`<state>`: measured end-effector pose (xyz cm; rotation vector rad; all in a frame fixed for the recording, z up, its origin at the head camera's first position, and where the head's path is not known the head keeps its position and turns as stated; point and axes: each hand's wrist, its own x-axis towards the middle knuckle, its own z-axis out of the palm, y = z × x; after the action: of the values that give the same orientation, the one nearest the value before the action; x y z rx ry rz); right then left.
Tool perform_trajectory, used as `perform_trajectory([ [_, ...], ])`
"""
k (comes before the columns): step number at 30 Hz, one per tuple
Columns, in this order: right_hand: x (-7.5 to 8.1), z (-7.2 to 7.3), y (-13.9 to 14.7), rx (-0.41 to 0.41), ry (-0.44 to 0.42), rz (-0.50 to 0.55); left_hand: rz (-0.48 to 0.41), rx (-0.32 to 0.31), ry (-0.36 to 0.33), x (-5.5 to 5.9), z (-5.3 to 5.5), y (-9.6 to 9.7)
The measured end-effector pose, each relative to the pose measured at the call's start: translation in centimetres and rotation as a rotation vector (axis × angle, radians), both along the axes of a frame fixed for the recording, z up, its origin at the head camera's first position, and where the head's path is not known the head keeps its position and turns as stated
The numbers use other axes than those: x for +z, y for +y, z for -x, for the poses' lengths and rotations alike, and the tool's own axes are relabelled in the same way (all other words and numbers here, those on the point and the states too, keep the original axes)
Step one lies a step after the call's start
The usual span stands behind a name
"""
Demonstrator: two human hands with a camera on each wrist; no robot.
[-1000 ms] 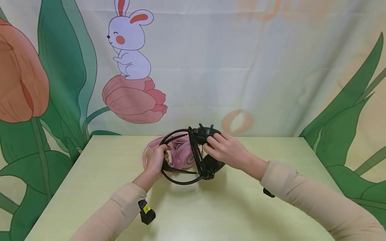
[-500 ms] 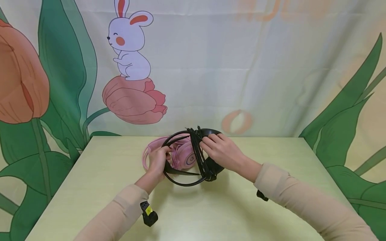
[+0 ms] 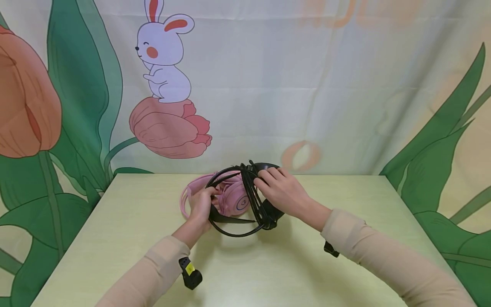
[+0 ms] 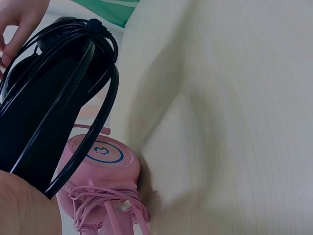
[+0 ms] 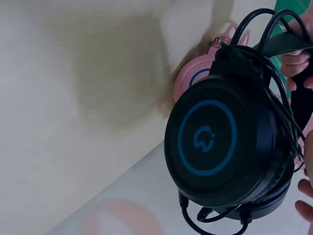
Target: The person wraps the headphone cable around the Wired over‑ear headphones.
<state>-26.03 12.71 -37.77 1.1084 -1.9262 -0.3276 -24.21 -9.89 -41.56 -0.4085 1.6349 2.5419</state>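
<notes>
Black over-ear headphones (image 5: 210, 142) are held up between both hands, their cable wound in several turns across the band. My left hand (image 3: 200, 205) grips the headband at its left end. At the other end, my right hand (image 3: 285, 192) has its fingers curled at the far ear cup and the wound cable. Behind and below lie pink headphones (image 3: 235, 200) with a pink cable wrapped round them; the left wrist view shows their round pink cup (image 4: 105, 154) with a blue ring. The black pair partly hides them.
The pale wooden table (image 3: 134, 238) reaches back to a printed curtain (image 3: 245, 85) with a rabbit and tulips. Both wrists carry small black cameras, the left camera (image 3: 190, 273) with a yellow label.
The black headphones have turned slightly and shifted a little right at their left end. My right hand has moved slightly left along the cup and cable.
</notes>
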Motion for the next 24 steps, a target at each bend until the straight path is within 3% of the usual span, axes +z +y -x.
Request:
perform_trajectory([
  [12,-0.9,0.2,0.1,0.095,-0.104,0.122,-0.01,0.067,-0.015,0.1,-0.1,-0.1],
  [18,-1.7,0.3,0.9,0.149,-0.163,0.078,-0.028,0.061,-0.024,-0.1,-0.1,-0.3],
  [24,-2.5,0.1,1.1,0.129,-0.182,0.07,-0.037,0.017,-0.027,-0.3,-0.2,-0.5],
])
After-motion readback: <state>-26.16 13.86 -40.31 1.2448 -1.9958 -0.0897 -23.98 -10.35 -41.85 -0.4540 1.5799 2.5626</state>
